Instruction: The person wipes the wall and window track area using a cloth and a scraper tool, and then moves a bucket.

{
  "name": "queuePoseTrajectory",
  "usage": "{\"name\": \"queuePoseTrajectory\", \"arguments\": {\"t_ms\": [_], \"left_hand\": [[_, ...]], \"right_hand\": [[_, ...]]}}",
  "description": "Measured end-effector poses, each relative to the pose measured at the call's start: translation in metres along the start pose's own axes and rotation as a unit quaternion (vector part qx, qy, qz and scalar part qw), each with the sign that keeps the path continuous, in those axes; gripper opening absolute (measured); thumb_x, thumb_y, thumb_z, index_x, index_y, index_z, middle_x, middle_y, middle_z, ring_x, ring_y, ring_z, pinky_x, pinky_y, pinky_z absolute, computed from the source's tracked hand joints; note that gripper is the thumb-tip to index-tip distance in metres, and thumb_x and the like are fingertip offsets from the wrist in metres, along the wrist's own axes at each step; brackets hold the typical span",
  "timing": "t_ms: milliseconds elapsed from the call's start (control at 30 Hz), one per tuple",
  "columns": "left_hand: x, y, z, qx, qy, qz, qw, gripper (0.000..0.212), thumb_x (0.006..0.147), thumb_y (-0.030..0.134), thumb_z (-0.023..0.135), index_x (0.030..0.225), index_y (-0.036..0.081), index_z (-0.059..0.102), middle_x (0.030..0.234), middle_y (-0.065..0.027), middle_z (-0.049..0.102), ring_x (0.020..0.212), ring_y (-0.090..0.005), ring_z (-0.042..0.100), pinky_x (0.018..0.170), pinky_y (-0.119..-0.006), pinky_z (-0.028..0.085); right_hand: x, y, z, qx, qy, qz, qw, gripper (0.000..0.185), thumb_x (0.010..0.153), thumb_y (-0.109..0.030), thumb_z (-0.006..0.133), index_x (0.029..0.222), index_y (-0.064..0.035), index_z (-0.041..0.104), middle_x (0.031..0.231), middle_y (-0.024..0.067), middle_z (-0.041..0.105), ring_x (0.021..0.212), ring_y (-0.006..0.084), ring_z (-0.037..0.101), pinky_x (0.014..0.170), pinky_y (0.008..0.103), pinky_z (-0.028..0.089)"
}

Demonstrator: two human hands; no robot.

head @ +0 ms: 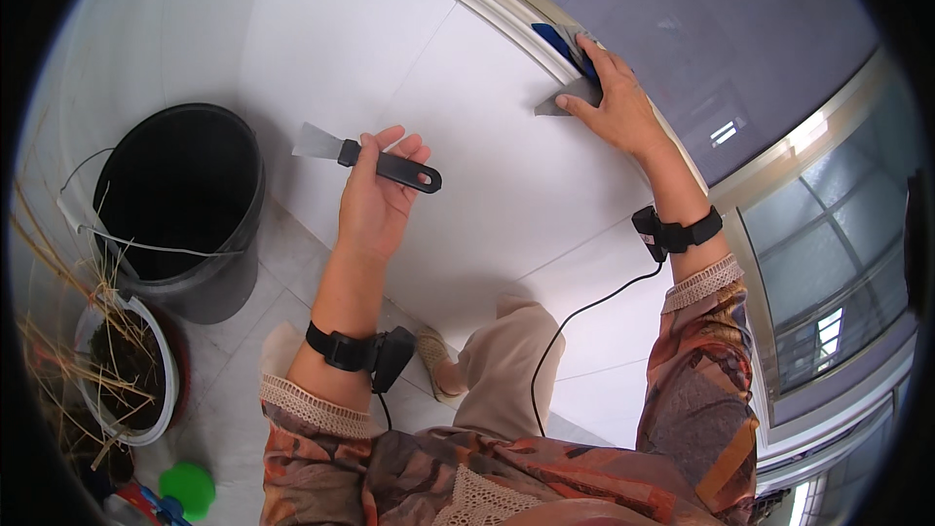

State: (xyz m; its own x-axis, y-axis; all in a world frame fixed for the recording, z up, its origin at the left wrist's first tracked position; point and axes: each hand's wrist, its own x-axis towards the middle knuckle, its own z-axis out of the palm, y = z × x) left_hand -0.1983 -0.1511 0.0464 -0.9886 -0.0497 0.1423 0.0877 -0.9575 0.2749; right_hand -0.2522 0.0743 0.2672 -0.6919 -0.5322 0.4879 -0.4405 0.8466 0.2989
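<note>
My left hand [380, 186] holds a scraper [391, 166] by its black handle, with the flat metal blade pointing left over the white tiled wall. At the upper right, my right hand [617, 98] is at the window ledge [497, 11]. Its fingers rest on a crumpled grey and blue cloth [573, 44], and its thumb lies against a dark grey, flat, wedge-shaped piece [573, 96] whose material I cannot tell. Whether the hand grips both is partly hidden. The window's screen panel [687, 51] is just beyond the hand.
A black bucket [252, 234] with a wire handle stands on the tiled floor [241, 351] at left. Below it is a white-rimmed pot [169, 380] with dry stalks, then a green plastic item [188, 489]. Glass window panes [825, 256] are at right. Cables hang from both wristbands.
</note>
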Motion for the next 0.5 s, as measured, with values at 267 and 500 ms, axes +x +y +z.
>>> {"name": "queuePoseTrajectory", "arguments": {"t_ms": [267,500], "left_hand": [[-0.002,-0.007,-0.001,0.031,0.024,-0.026,0.999,0.037,0.103,0.037,0.040,0.116,0.005,0.053,0.106,-0.0100,0.063,0.101,-0.0227,0.062,0.076,-0.032,0.049],[0.002,-0.006,-0.002,0.046,0.052,-0.018,0.997,0.036,0.102,0.036,0.043,0.112,0.005,0.056,0.101,-0.0084,0.065,0.096,-0.0203,0.063,0.075,-0.031,0.049]], "right_hand": [[0.096,0.043,-0.036,0.217,-0.188,0.038,0.957,0.046,0.083,-0.015,0.071,0.128,-0.0131,0.059,0.112,0.0077,0.059,0.096,0.0177,0.057,0.091,0.0306,0.045],[0.194,0.023,-0.004,-0.097,0.156,-0.288,0.940,0.024,0.091,-0.015,0.055,0.113,-0.0078,0.063,0.086,0.0137,0.059,0.080,0.0273,0.058,0.074,0.0371,0.048]]}}
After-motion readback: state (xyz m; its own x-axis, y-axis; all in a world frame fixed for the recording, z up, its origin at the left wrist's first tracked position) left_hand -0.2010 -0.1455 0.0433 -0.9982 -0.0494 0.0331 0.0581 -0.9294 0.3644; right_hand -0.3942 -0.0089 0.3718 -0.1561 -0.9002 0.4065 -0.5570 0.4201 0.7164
